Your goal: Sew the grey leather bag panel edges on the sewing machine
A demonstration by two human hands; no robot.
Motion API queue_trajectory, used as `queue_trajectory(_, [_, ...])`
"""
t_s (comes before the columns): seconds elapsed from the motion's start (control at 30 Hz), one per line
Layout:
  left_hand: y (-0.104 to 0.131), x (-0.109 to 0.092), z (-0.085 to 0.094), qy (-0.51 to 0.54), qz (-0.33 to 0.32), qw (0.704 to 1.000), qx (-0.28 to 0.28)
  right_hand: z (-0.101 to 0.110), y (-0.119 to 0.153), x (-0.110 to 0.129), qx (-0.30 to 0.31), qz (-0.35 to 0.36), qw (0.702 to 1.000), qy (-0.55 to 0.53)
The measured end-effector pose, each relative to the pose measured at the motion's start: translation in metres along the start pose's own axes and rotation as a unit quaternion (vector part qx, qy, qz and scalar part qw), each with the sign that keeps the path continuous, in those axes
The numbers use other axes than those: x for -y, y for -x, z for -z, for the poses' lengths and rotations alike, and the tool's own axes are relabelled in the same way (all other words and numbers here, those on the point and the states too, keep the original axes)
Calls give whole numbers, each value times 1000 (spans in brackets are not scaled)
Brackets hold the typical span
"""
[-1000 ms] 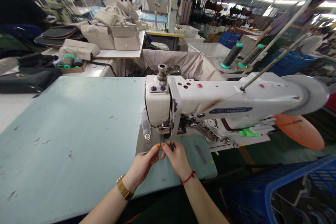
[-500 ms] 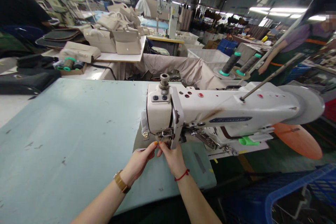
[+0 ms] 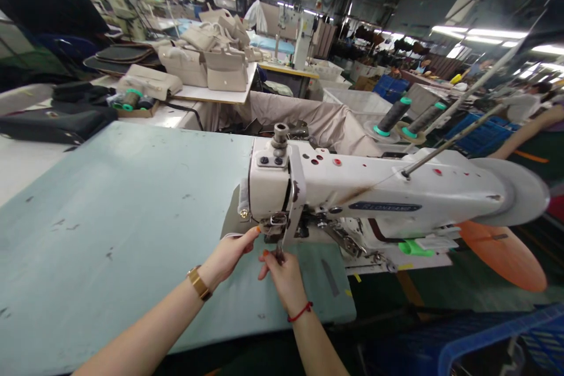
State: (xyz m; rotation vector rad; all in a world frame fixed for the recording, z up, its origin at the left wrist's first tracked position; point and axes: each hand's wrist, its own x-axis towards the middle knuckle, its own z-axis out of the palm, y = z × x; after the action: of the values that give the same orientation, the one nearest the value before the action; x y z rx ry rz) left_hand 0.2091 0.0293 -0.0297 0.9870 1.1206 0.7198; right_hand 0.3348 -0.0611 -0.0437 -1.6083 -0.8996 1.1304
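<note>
The white sewing machine [image 3: 374, 188] stands across the right part of the pale green table [image 3: 132, 217]. A dark grey piece [image 3: 232, 217] lies under its head, with a light edge beside my left hand. My left hand [image 3: 235, 249], with a gold watch on the wrist, is pinched near the needle area; what its fingertips hold is too small to name. Just in front of the machine head, my right hand [image 3: 282, 276] has curled fingers around a small dark metallic tool, perhaps snips, partly hidden by the hand.
Beige bags [image 3: 224, 70] are piled on a table behind. Two dark thread cones [image 3: 394, 116] stand behind the machine. At the lower right is a blue crate [image 3: 497, 335], below an orange disc [image 3: 502, 252]. People are at the left and right edges.
My right hand has drawn back from the needle area toward the front edge, parting from my left hand. My left hand stays near the needle. The view has shifted slightly.
</note>
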Motion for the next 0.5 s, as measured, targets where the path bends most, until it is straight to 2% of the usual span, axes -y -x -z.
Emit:
queue_trajectory(0.1, [1, 3, -2, -4, -1, 1000, 24, 0, 6, -23, 8, -20, 1000, 7])
queue_trajectory(0.23, [2, 7, -7, 11, -11, 1000, 16, 0, 11, -50, 6, -47, 999, 17])
queue_trajectory(0.5, [9, 12, -20, 45, -32, 998, -37, 4, 10, -65, 20, -52, 998, 18])
